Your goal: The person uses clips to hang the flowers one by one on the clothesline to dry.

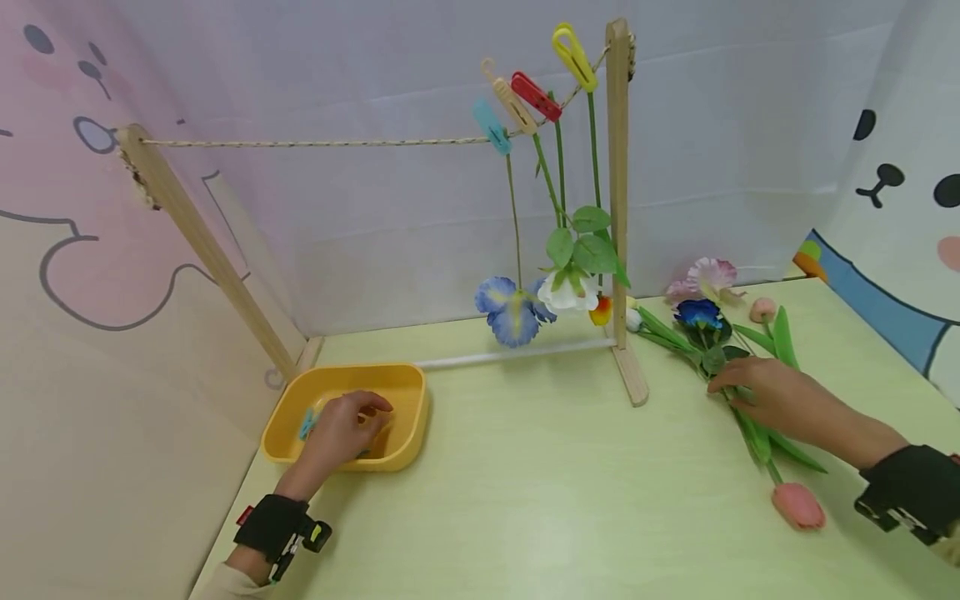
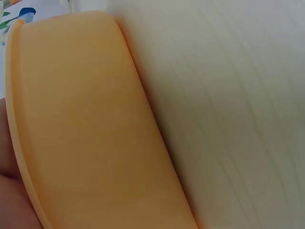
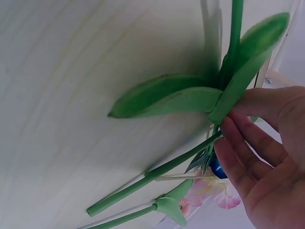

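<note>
My left hand (image 1: 341, 429) reaches into a yellow plastic basin (image 1: 417, 429), fingers bent. A light-blue clothespin (image 1: 307, 423) lies beside it; whether the fingertips hold anything is hidden. In the left wrist view, the basin's outer wall (image 2: 90, 119) hides most of the hand. On the right, my right hand (image 1: 787, 404) pinches the green stem of a pink artificial tulip (image 1: 798, 507), whose head points toward me. In the right wrist view, thumb and fingers meet where the tulip's leaves (image 3: 176, 100) join the stem. A blue flower (image 1: 699, 314) and a pale pink flower (image 1: 711, 275) lie just beyond.
A rope (image 1: 315, 143) spans two wooden posts (image 1: 618, 183). Blue, beige, red and yellow clothespins (image 1: 574, 58) clip flowers upside down along its right part, including a blue-purple iris (image 1: 513, 312) and a white rose (image 1: 567, 292). A white bar (image 1: 517, 354) runs low between the posts.
</note>
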Action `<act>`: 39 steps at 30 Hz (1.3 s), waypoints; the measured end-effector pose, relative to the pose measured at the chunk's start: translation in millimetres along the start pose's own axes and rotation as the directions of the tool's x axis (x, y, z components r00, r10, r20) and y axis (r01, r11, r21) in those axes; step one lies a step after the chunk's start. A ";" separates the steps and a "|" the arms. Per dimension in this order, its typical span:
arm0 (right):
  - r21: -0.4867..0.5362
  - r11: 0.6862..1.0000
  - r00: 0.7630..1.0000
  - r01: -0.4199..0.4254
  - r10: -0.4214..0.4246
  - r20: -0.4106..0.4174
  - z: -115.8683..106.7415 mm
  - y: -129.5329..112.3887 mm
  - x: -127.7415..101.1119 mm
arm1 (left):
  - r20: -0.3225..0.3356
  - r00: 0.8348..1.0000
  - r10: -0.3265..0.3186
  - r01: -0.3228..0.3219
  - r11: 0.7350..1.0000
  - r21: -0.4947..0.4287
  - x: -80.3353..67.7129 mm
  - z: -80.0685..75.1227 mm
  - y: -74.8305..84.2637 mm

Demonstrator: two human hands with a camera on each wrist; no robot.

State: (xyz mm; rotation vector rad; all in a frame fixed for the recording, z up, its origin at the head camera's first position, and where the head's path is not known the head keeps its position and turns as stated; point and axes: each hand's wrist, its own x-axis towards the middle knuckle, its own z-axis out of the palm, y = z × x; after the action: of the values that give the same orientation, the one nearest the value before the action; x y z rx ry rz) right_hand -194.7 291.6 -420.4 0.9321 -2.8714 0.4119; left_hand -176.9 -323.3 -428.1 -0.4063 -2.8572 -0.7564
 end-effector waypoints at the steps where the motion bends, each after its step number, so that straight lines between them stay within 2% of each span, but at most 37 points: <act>1: -0.008 1.000 1.000 0.006 -0.006 -0.002 1.1 -0.1 0.0 | 0.010 1.000 -0.004 0.004 1.000 -0.003 -0.3 1.0 -0.7; 8: -0.027 0.999 0.997 0.045 -0.047 -0.054 3.8 -1.6 -0.5 | 0.069 0.998 -0.014 0.015 1.000 -0.019 -2.0 5.1 -4.9; 13: -0.026 0.998 0.995 0.055 -0.057 -0.085 5.5 -0.1 -1.7 | 0.058 0.998 0.023 -0.022 0.999 -0.027 -2.9 5.2 -3.8; 16: -0.013 0.998 0.994 0.054 -0.055 -0.091 6.0 1.1 -1.4 | 0.050 0.998 0.025 -0.023 0.999 -0.026 -3.1 4.7 -3.3; 24: 0.053 0.997 0.992 -0.049 0.054 -0.111 1.2 2.2 -3.9 | 0.072 0.997 0.011 -0.009 1.000 -0.023 -2.9 5.6 -4.4; 33: 0.063 0.996 0.977 -0.058 0.070 -0.202 -5.9 1.0 -10.2 | 0.062 0.998 0.011 -0.010 1.000 -0.021 -3.6 5.4 -4.3; 39: 0.096 0.988 0.975 -0.121 0.136 -0.177 -6.5 1.9 -10.9 | 0.054 0.998 0.019 -0.018 1.000 -0.022 -3.0 4.4 -3.2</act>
State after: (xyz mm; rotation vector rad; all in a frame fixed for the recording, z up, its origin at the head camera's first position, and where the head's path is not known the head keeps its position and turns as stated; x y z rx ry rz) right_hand -187.0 301.0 -416.5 0.6816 -2.7722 0.6017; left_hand -175.4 -324.4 -434.0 -0.4621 -2.8934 -0.7860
